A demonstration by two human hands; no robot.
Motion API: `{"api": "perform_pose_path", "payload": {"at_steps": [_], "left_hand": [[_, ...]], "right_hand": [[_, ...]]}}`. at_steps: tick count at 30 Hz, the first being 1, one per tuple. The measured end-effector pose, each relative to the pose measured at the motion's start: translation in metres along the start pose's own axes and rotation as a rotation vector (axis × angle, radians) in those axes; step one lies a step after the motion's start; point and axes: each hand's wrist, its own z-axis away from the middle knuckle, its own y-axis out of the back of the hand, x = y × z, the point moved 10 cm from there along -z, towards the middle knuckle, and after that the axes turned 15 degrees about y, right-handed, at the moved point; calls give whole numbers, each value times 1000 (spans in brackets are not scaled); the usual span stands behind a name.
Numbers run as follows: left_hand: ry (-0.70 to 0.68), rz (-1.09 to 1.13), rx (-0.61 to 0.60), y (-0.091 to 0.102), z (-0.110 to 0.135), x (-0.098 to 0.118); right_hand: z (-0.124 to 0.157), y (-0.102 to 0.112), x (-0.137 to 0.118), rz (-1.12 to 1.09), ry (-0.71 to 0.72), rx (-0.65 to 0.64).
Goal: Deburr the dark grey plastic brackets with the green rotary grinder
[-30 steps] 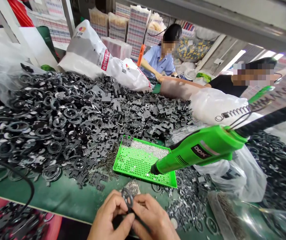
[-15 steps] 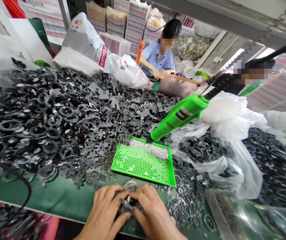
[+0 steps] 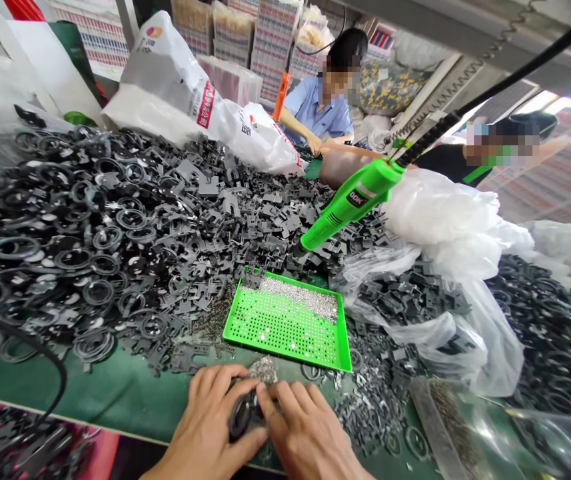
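Near the front edge of the green work surface, a black ring-shaped plastic part [image 3: 239, 419] is between my two hands. My left hand [image 3: 208, 420] is closed around its left side, thumb below and fingers above. My right hand [image 3: 310, 427] is closed at its right side, fingertips pressed against it and partly hiding it. Just beyond my fingertips is a small heap of silvery bits [image 3: 264, 369]. Farther off lies a green perforated tray [image 3: 285, 333] with tiny silver pieces [image 3: 310, 300] along its far side. Above the tray hangs a green electric screwdriver [image 3: 352, 203].
Grey flat clip parts [image 3: 205, 233] and ring parts [image 3: 100, 293] heap up on the left and behind. Clear plastic bags [image 3: 465, 320] lie on the right. A pink bin [image 3: 108, 453] stands lower left. A person [image 3: 322, 113] in a blue shirt works opposite.
The screwdriver has swung up and away from the tray. The black part has turned between my hands, showing its ring. My right fingers have shifted over its right side.
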Motion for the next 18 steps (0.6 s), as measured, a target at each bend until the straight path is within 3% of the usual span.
{"api": "perform_pose_path", "payload": {"at_steps": [4, 8, 11, 13, 16, 18], "left_hand": [[65, 9, 23, -1, -2, 2], [70, 30, 7, -4, -2, 2], [82, 32, -26, -5, -2, 0], [103, 16, -33, -5, -3, -1], [104, -14, -53, -5, -4, 2], [105, -21, -63, -6, -5, 3]], "right_hand": [[0, 5, 19, -295, -84, -67], [-18, 24, 24, -634, -85, 51], [-27, 21, 19, -772, -49, 49], [-23, 12, 27, -906, -136, 43], [-5, -2, 51, -1150, -393, 80], [3, -3, 63, -1103, -450, 64]]}}
